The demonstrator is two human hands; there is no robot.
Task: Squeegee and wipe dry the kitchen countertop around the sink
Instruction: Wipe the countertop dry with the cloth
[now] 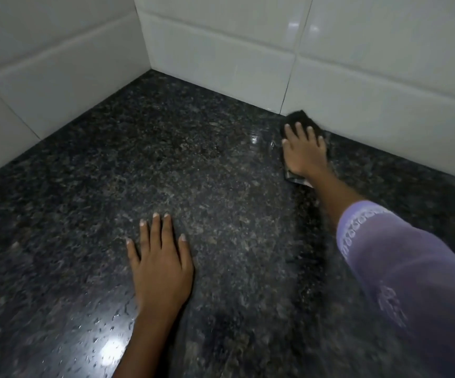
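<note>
The dark speckled granite countertop [207, 165] fills the view, with water drops glinting near the bottom left. My right hand [304, 151] reaches to the back wall and presses flat on a dark wiping pad [298, 118], which touches the base of the tiles. The pad's near edge shows below my wrist. My left hand [161, 266] lies flat on the counter with fingers spread, holding nothing. The sink is out of view.
White wall tiles [221, 55] meet in a corner at the back and close off the counter on the left and rear. A purple sleeve [401, 263] covers my right forearm. A wet glare patch [109, 347] lies near the front.
</note>
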